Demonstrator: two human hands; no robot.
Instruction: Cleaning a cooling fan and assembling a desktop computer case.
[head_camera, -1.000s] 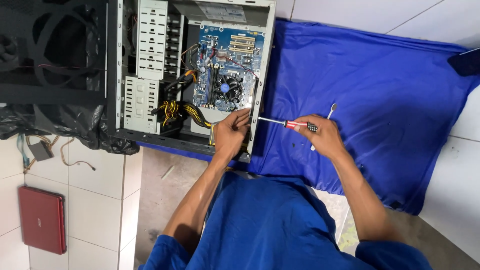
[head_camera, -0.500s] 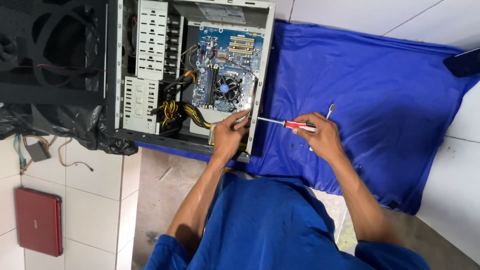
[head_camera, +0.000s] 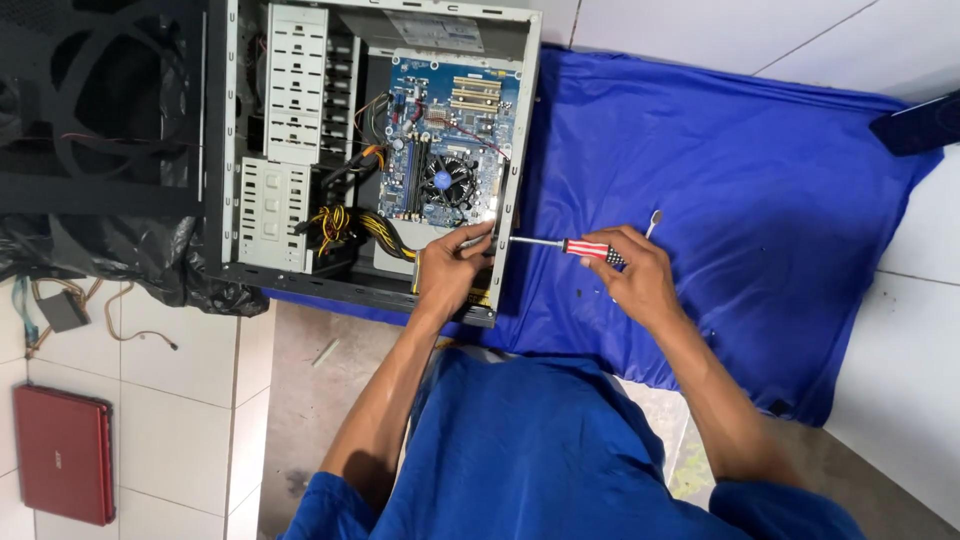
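An open grey computer case (head_camera: 300, 130) lies on its side on a blue cloth (head_camera: 760, 190), showing a blue motherboard (head_camera: 450, 120) with a round fan. My left hand (head_camera: 450, 265) grips the case's rear edge near the bottom corner. My right hand (head_camera: 635, 275) holds a red-handled screwdriver (head_camera: 560, 245) level, its shaft pointing left with the tip at the case's rear edge beside my left fingers. A small metal tool (head_camera: 655, 220) lies on the cloth just past my right hand.
A black side panel (head_camera: 100, 100) and black plastic bag (head_camera: 130, 260) lie left of the case. A red laptop (head_camera: 60, 455) rests on the white tiled floor at the lower left. A dark object (head_camera: 915, 125) sits at the cloth's far right.
Both hands stay at the case's rear edge with the screwdriver; my right hand has shifted only slightly. The view has drifted a little.
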